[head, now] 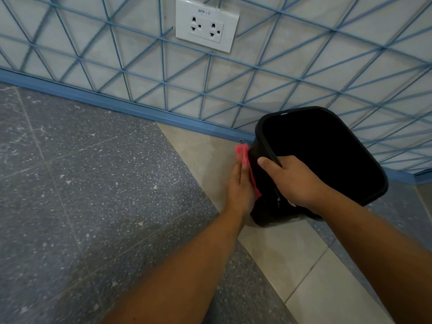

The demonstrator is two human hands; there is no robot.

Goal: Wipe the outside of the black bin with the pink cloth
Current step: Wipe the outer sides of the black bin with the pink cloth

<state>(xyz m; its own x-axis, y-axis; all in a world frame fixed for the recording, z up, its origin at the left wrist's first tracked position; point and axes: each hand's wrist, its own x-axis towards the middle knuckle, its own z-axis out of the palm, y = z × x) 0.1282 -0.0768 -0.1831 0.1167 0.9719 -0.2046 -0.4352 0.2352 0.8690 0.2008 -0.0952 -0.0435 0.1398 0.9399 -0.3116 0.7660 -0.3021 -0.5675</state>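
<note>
The black bin (322, 150) stands on the floor against the wall, tilted toward me so its dark inside shows. My right hand (292, 181) grips its near rim, thumb outside and fingers curled over the edge. My left hand (240, 185) lies flat against the bin's left outer wall, pressing the pink cloth (313, 155) onto it. Only the cloth's top corner and a strip by my palm show; my hand hides the remainder.
A wall with a blue line pattern and a blue skirting (117, 106) runs behind the bin. A white double socket (207, 24) sits on the wall above. The floor has grey speckled tiles (93, 183) on the left and beige tiles (292, 258) under the bin.
</note>
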